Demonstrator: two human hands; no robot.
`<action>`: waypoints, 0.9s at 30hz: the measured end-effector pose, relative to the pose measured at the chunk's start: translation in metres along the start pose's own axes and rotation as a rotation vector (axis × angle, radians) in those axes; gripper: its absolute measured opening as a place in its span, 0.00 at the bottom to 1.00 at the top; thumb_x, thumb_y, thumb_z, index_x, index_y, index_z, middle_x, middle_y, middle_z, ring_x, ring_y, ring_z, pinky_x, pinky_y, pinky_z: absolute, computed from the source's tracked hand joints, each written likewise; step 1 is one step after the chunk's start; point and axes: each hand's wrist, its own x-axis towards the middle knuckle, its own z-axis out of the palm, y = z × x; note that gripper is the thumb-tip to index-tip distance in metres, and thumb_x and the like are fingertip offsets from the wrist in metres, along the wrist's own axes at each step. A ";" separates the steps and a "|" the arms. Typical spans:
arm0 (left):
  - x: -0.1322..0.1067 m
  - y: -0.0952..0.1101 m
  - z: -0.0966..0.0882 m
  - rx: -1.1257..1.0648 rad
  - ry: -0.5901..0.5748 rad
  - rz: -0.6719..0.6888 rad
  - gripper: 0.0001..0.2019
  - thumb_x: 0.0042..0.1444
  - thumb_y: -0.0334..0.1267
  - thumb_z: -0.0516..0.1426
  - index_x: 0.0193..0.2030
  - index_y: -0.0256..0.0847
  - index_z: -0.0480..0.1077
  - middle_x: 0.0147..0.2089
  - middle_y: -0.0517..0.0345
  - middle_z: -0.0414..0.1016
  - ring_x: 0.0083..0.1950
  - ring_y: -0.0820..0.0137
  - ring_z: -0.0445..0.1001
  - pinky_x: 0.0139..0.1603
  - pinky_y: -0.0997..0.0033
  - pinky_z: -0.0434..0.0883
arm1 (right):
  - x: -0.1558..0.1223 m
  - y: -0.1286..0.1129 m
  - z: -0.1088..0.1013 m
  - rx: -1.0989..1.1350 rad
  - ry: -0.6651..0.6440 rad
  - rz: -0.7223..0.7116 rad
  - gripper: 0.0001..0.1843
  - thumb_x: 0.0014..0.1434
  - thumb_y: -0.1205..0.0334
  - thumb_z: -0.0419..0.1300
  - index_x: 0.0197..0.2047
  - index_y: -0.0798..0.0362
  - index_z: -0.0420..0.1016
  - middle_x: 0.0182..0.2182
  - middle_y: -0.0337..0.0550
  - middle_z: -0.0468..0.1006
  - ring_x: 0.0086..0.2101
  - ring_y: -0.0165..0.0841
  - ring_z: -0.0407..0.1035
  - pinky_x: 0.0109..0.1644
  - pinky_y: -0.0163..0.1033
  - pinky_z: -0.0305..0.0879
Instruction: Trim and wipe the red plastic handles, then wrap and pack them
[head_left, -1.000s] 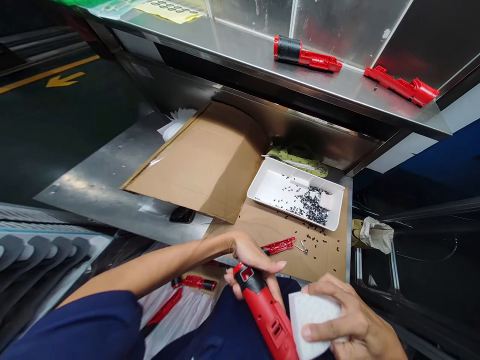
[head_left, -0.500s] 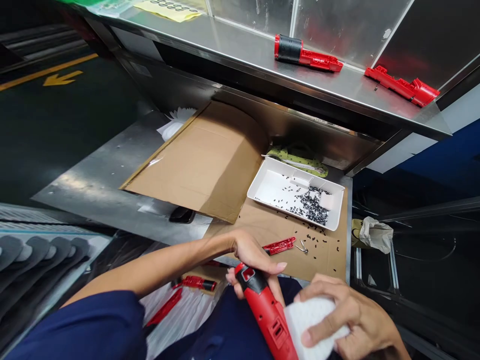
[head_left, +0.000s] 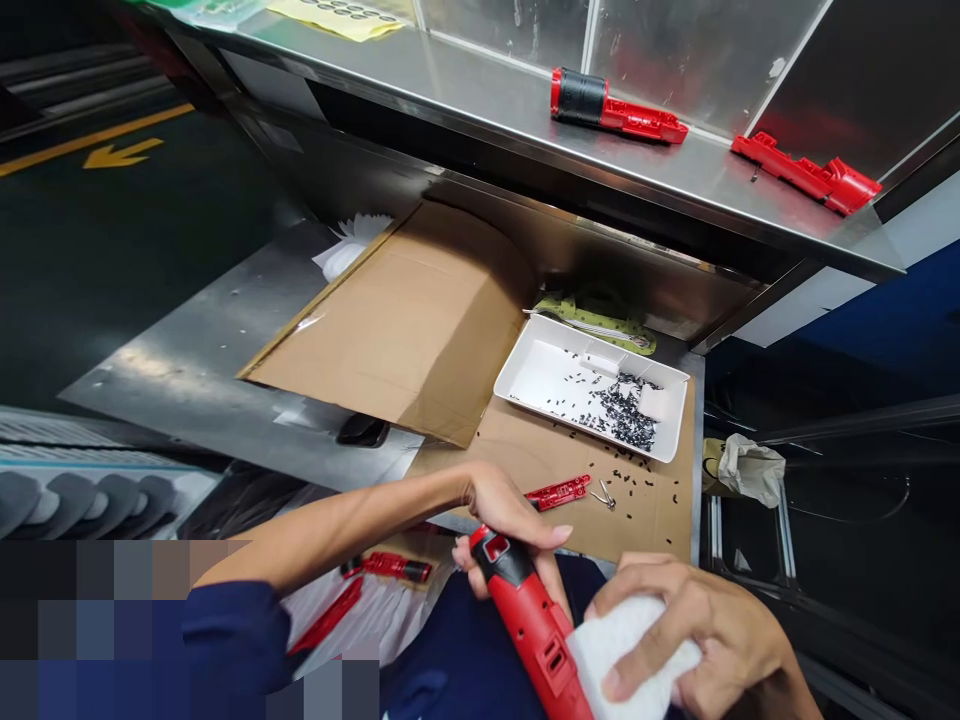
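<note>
My left hand (head_left: 514, 515) is closed around the upper end of a red and black plastic tool housing (head_left: 536, 630), which slants down across my lap. A rectangular opening shows in its black end. My right hand (head_left: 701, 620) grips a folded white pad (head_left: 626, 655) and holds it against the housing's right side. The housing's lower end runs out of view. Just beyond my left hand, a slim red plastic part (head_left: 562, 492) lies on the cardboard sheet (head_left: 495, 465), beside a small metal tool (head_left: 604, 494) resembling a nail clipper.
A white tray (head_left: 517, 388) holds many tiny black pieces, with some scattered around it. A bent cardboard sheet (head_left: 397, 310) leans on the metal table. Red housing parts (head_left: 645, 120) lie on the shelf above. More red parts (head_left: 394, 567) are at my left, beside plastic wrapping.
The white pad and my right hand have shifted very slightly against the housing. My left hand keeps its hold in the same place.
</note>
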 end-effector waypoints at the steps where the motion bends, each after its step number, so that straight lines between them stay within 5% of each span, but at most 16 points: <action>1: 0.000 0.000 0.000 -0.021 -0.012 0.049 0.38 0.60 0.34 0.59 0.73 0.58 0.48 0.32 0.59 0.80 0.06 0.69 0.61 0.00 0.74 0.52 | -0.001 0.000 0.001 0.014 -0.006 0.001 0.14 0.64 0.52 0.60 0.44 0.48 0.84 0.51 0.42 0.78 0.45 0.30 0.75 0.51 0.35 0.71; 4: 0.001 -0.001 -0.002 -0.026 -0.091 0.188 0.38 0.59 0.38 0.61 0.73 0.58 0.49 0.32 0.59 0.79 0.07 0.70 0.62 0.00 0.75 0.54 | -0.004 -0.001 0.004 0.013 0.027 0.018 0.11 0.62 0.57 0.62 0.46 0.47 0.83 0.52 0.42 0.78 0.45 0.31 0.75 0.52 0.36 0.71; 7: 0.005 -0.002 -0.005 0.040 -0.125 0.181 0.43 0.54 0.33 0.65 0.72 0.59 0.51 0.34 0.59 0.81 0.09 0.68 0.65 0.01 0.75 0.56 | -0.002 -0.004 0.002 -0.004 0.032 0.053 0.12 0.62 0.58 0.62 0.46 0.45 0.83 0.53 0.41 0.78 0.47 0.32 0.75 0.52 0.37 0.70; 11: 0.005 -0.003 -0.008 0.107 -0.142 0.200 0.45 0.52 0.34 0.66 0.73 0.56 0.50 0.38 0.56 0.82 0.19 0.63 0.75 0.05 0.77 0.59 | -0.017 0.005 -0.003 0.099 0.006 0.079 0.17 0.66 0.50 0.55 0.50 0.45 0.82 0.53 0.44 0.78 0.47 0.35 0.74 0.53 0.41 0.69; 14: -0.005 -0.003 -0.007 0.236 -0.125 0.188 0.38 0.56 0.39 0.64 0.72 0.50 0.56 0.41 0.51 0.82 0.28 0.59 0.80 0.10 0.75 0.65 | -0.045 0.027 0.004 0.303 0.162 0.134 0.22 0.63 0.43 0.56 0.52 0.43 0.81 0.56 0.48 0.74 0.50 0.40 0.73 0.51 0.44 0.70; 18: -0.029 -0.012 -0.012 0.281 0.229 0.409 0.36 0.47 0.39 0.70 0.64 0.45 0.69 0.42 0.53 0.82 0.34 0.56 0.81 0.21 0.66 0.73 | -0.081 0.064 0.037 0.554 0.541 0.214 0.29 0.53 0.39 0.63 0.54 0.43 0.80 0.56 0.51 0.74 0.47 0.46 0.73 0.47 0.46 0.69; 21: -0.036 -0.029 -0.034 0.413 0.459 0.563 0.36 0.47 0.51 0.68 0.64 0.45 0.69 0.41 0.54 0.82 0.35 0.57 0.81 0.31 0.65 0.75 | -0.094 0.086 0.070 0.731 0.928 0.301 0.40 0.48 0.38 0.66 0.62 0.46 0.73 0.51 0.52 0.77 0.40 0.42 0.72 0.43 0.43 0.68; 25: -0.015 -0.051 -0.079 0.846 1.171 0.645 0.27 0.58 0.58 0.54 0.56 0.44 0.74 0.48 0.47 0.81 0.50 0.53 0.78 0.48 0.63 0.71 | -0.094 0.103 0.106 0.859 1.227 0.332 0.36 0.44 0.40 0.69 0.54 0.50 0.78 0.49 0.53 0.78 0.39 0.40 0.70 0.42 0.42 0.66; 27: -0.001 -0.055 -0.092 0.968 1.390 0.570 0.24 0.59 0.58 0.52 0.51 0.45 0.75 0.49 0.48 0.81 0.52 0.51 0.78 0.50 0.60 0.70 | -0.089 0.104 0.117 0.874 1.308 0.352 0.32 0.44 0.42 0.70 0.50 0.51 0.80 0.47 0.53 0.79 0.37 0.40 0.70 0.43 0.43 0.66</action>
